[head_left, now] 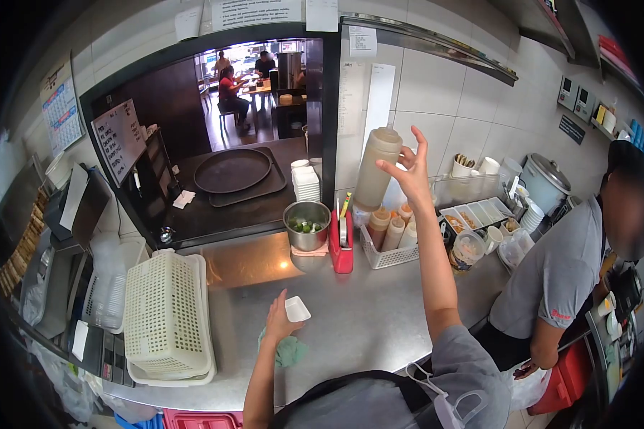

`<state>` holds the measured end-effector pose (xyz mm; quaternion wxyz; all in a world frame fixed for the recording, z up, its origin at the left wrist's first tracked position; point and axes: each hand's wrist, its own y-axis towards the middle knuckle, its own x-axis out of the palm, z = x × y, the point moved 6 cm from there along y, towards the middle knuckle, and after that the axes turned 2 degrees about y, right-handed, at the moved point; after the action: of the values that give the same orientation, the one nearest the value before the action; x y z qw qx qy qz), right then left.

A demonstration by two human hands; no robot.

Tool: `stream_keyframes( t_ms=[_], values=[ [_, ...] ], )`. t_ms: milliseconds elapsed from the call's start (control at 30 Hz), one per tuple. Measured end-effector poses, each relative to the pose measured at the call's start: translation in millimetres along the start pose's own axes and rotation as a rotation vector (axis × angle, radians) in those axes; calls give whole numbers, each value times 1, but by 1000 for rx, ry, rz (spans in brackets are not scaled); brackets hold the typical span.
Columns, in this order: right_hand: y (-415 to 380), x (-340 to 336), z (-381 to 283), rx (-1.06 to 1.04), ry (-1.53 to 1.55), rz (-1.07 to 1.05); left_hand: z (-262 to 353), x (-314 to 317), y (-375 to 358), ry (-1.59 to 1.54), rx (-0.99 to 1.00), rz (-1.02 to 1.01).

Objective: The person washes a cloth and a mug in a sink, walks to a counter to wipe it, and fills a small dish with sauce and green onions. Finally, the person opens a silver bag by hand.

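My right hand [411, 175] is raised high and grips a tall squeeze bottle [376, 168] of brownish sauce, held upright above a white basket [386, 256] of similar sauce bottles. My left hand [279, 322] rests low on the steel counter [365, 314], holding a small white square sauce dish [297, 309]. A green cloth [290, 352] lies under that hand.
A co-worker in a grey shirt [558, 275] stands at the right. A cream plastic basket [166, 314] lies overturned at the left. A steel bowl of greens [307, 223], a red holder [340, 247], condiment trays [476, 213] and a rice cooker [545, 180] line the back.
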<state>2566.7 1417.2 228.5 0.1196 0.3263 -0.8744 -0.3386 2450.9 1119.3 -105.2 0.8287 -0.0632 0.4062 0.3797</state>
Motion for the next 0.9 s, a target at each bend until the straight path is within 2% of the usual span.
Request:
stream_keyframes(
  t_ms=[200, 233, 333, 433, 533, 567, 633, 667, 733, 767, 867, 900],
  values=[
    [-14, 24, 4, 9, 66, -141, -14, 6, -8, 163, -97, -35],
    [-23, 28, 5, 5, 44, -171, -16, 8, -8, 232, -132, -111],
    [-57, 48, 19, 38, 15, -308, 19, -6, -3, 291, 94, 111],
    [-100, 82, 19, 52, 98, -515, 89, -42, 20, -389, 240, 213],
    [-152, 110, 35, 119, 207, -660, 124, -60, 31, -678, 241, 255],
    [-169, 114, 42, 151, 237, -696, 123, -61, 34, -633, 219, 204],
    [-192, 102, 52, 252, 119, -610, 116, -63, 35, -546, 178, 103],
    [-204, 97, 56, 296, 62, -564, 113, -64, 32, -543, 169, 161],
    [-253, 88, 107, 813, 273, -496, 106, -69, 25, -529, 152, 275],
    [-275, 86, 124, 1077, 372, -445, 111, -69, 22, -457, 236, 272],
    [-307, 121, 94, 1404, 1291, -688, 134, -62, 14, -209, 462, 231],
    [-291, 122, 74, 1334, 1320, -515, 140, -56, 10, -102, 526, 199]
  ],
)
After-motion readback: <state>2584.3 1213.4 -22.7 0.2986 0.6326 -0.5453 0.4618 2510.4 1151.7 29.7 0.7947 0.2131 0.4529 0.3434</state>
